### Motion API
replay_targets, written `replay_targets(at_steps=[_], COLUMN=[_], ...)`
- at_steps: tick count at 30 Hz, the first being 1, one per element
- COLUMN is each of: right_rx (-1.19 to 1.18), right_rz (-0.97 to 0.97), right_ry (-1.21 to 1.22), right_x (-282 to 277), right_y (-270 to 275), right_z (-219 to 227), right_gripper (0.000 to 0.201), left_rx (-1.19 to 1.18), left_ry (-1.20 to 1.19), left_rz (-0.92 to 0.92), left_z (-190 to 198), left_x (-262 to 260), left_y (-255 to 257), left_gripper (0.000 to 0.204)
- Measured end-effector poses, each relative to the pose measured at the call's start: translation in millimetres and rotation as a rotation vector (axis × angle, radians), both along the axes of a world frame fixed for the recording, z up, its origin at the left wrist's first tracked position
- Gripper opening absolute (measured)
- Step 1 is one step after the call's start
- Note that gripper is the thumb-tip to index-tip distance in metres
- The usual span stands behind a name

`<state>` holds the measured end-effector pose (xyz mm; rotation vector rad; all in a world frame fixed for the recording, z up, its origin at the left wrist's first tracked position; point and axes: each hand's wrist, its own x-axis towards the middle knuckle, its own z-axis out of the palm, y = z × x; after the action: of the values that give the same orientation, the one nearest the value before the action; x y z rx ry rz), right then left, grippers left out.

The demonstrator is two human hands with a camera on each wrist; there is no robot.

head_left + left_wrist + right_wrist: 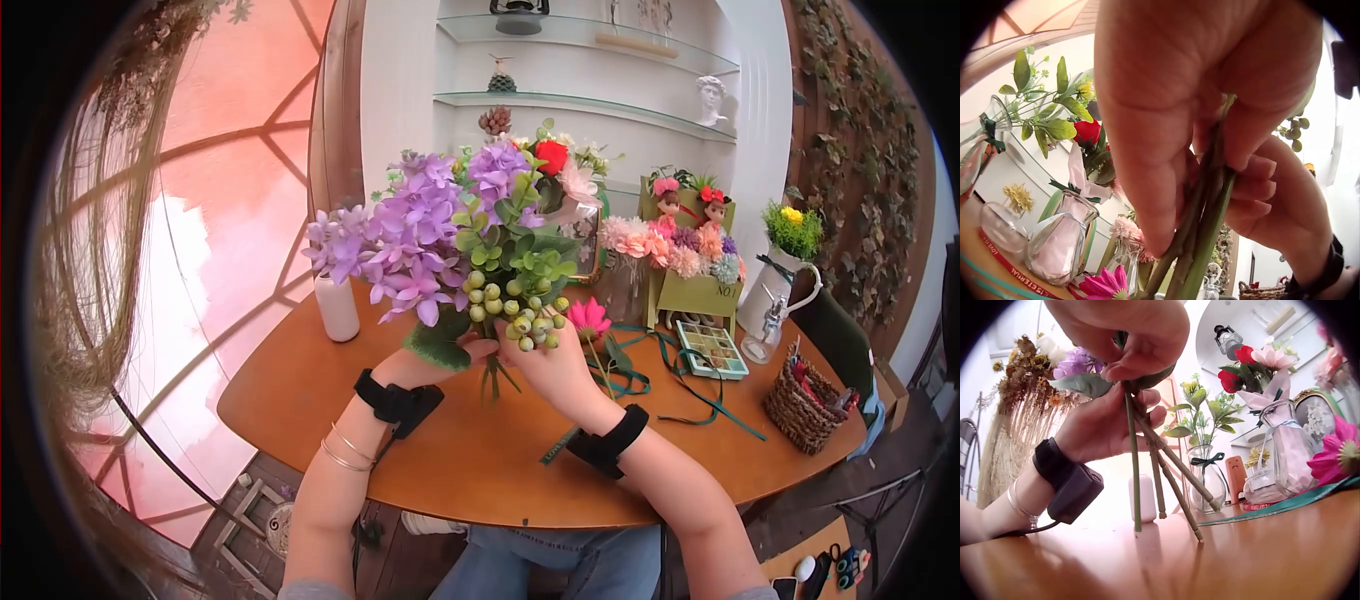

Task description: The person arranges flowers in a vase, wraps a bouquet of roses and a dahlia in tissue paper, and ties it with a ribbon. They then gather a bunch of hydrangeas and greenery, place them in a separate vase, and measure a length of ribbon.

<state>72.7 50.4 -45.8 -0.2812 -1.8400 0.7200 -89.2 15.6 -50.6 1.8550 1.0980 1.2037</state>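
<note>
Both hands hold a bunch of stems upright over the table (450, 450). Purple flowers (425, 225), green leaves and green berries (520, 315) top the bunch and partly hide the fingers. My left hand (450, 362) grips the stems from the left; in the right wrist view the left hand (1100, 425) has its fingers curled behind them. My right hand (545, 360) pinches the stems from the right, and the right wrist view shows the right hand (1141, 337) just above the left one. Below the hands, several bare stems (1163, 469) spread apart.
A pink flower (588, 318) and green ribbons (715, 405) lie right of the bunch. Further right are a compartment box (712, 350), a wicker basket (800, 410) and a white pitcher (768, 290). A white bottle (338, 310) stands at the left; vases with flowers (1282, 444) stand behind.
</note>
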Motion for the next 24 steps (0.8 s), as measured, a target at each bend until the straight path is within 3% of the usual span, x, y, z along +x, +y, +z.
replay_targets(at_steps=[1,3,4,11,14,15,17,18,19,21,24], right_rx=[-0.031,0.042,0.118,0.031,0.014,-0.04,-0.094,-0.077,-0.06,-0.017,-0.082], right_rz=[0.03,-0.012,-0.056,0.025,0.008,0.027,0.044,0.049,0.054,0.045,0.133], right_ry=[0.018,0.025,0.024,0.09,0.028,0.083,0.138,0.134,0.13,0.105,0.095], right_x=[0,-1,-2,2,7,4,1,0,0,2,0], right_y=[-1,-2,-2,-6,-8,-8,-7,-7,-8,-10,-7], right_z=[-1,-3,-4,-3,-1,-1,-3,-4,-4,-4,-8], right_gripper=[0.008,0.007,0.007,0.008,0.017,0.011,0.01,0.011,0.012,0.013,0.011], left_rx=[-0.005,0.214,0.377,0.229,0.237,0.235,0.339,0.353,0.353,0.339,0.301], left_ry=[0.003,-0.028,0.003,-0.146,-0.262,-0.264,-0.067,-0.109,-0.109,-0.051,-0.146], left_rz=[-0.002,-0.108,-0.065,-0.162,-0.181,-0.183,-0.011,-0.107,-0.107,-0.097,-0.153], left_z=[0,0,3,7,1,-1,-3,2,-1,-13,-24], left_x=[2,3,11,16,20,19,17,21,18,9,1], left_y=[-1,-5,-11,-18,-17,-15,-12,-17,-15,-8,2], left_gripper=[0.053,0.054,0.037,0.036,0.032,0.032,0.031,0.03,0.03,0.05,0.05])
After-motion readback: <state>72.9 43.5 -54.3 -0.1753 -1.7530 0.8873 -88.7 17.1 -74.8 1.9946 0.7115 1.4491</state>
